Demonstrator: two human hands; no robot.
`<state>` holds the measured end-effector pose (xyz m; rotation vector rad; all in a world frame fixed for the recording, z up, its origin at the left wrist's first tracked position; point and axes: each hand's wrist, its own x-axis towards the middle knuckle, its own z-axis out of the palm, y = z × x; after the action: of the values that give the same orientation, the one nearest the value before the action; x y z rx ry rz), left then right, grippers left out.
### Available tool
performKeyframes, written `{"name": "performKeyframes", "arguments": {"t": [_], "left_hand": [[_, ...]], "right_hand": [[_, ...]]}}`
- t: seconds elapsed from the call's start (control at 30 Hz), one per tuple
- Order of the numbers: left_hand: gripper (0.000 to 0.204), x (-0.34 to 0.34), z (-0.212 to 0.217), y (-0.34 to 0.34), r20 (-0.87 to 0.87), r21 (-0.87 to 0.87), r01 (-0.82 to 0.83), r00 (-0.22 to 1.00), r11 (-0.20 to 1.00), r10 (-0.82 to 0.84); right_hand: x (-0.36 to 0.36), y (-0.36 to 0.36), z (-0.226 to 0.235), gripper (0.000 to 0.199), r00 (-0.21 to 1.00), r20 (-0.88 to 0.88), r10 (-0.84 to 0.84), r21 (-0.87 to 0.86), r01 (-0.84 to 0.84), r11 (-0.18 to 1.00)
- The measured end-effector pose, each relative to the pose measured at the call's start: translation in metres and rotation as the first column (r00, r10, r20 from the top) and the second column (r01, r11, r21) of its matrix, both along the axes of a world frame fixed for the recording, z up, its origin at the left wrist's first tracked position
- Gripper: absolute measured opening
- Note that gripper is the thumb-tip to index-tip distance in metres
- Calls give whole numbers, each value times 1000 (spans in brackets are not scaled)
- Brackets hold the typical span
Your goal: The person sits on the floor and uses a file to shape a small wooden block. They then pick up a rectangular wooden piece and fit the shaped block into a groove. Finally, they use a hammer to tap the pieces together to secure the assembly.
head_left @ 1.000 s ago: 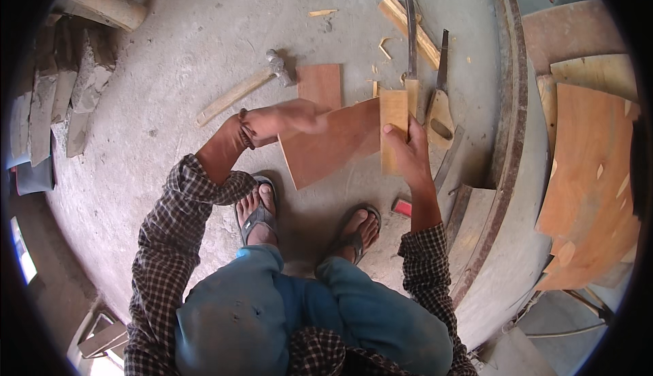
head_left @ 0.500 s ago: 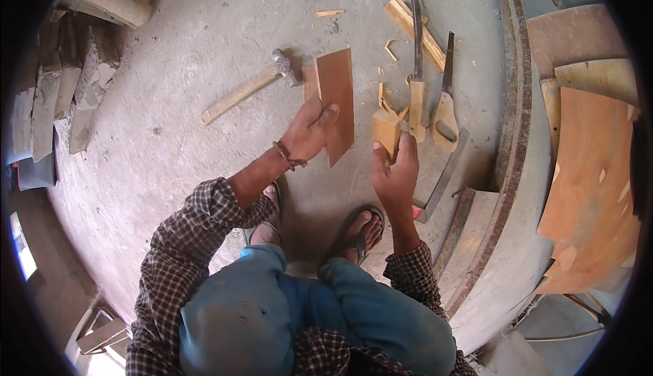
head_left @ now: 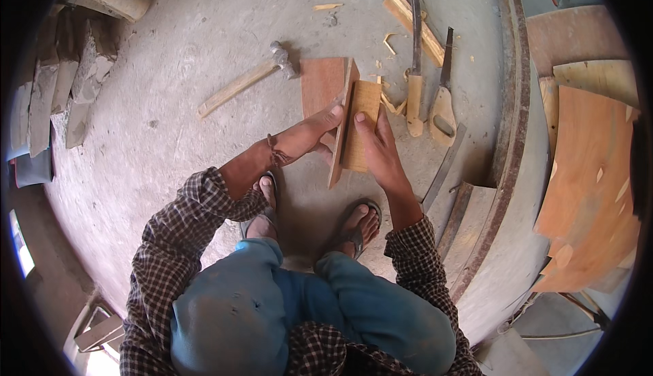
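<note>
My left hand [head_left: 303, 138] grips a thin reddish-brown board [head_left: 351, 78], thumb on the near face, the board stood up so its edge shows. My right hand [head_left: 383, 150] is closed on a yellowish wooden block [head_left: 356, 150], its thumb on the upper face. The block sits close against the board's right side; whether they touch all along cannot be made out. Behind my left hand, a second reddish-brown board [head_left: 322, 82] lies on the floor. A hammer [head_left: 245, 87] with a wooden handle rests beyond my left wrist.
On the floor to the right lie a long curved knife [head_left: 416, 42], a handsaw [head_left: 443, 109], a split wood piece [head_left: 400, 12] and shavings [head_left: 388, 102]. A flat metal bar [head_left: 443, 170] lies nearer. Curved plywood sheets [head_left: 585, 192] stand at far right, concrete blocks [head_left: 85, 83] at far left.
My hands have come together. The board has turned edge-up and the block has moved left against it, uncovering more of the second board on the floor.
</note>
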<state>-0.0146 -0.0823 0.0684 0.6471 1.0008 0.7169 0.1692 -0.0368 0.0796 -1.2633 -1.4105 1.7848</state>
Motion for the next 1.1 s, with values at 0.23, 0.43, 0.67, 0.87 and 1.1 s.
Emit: {"name": "performKeyframes", "arguments": {"t": [0.23, 0.43, 0.67, 0.87, 1.1], "left_hand": [[96, 8, -15, 0, -94, 106, -22, 995, 994, 32], [92, 8, -18, -5, -77, 88, -44, 996, 995, 51], [78, 18, -6, -15, -218, 199, 0, 975, 980, 44], [56, 38, -42, -36, -183, 334, -145, 959, 931, 215], [56, 42, -49, -43, -241, 367, -153, 937, 918, 252]], "right_hand": [[14, -6, -13, 46, 995, 31, 94, 26, -94, 995], [11, -18, -5, 45, 996, 6, 85, -26, -85, 996], [20, -38, -44, 55, 997, -70, 14, -120, -23, 993], [12, -54, -55, 52, 991, 133, 27, 145, -46, 988], [15, -51, -26, 67, 883, 464, 64, 215, -182, 960]]}}
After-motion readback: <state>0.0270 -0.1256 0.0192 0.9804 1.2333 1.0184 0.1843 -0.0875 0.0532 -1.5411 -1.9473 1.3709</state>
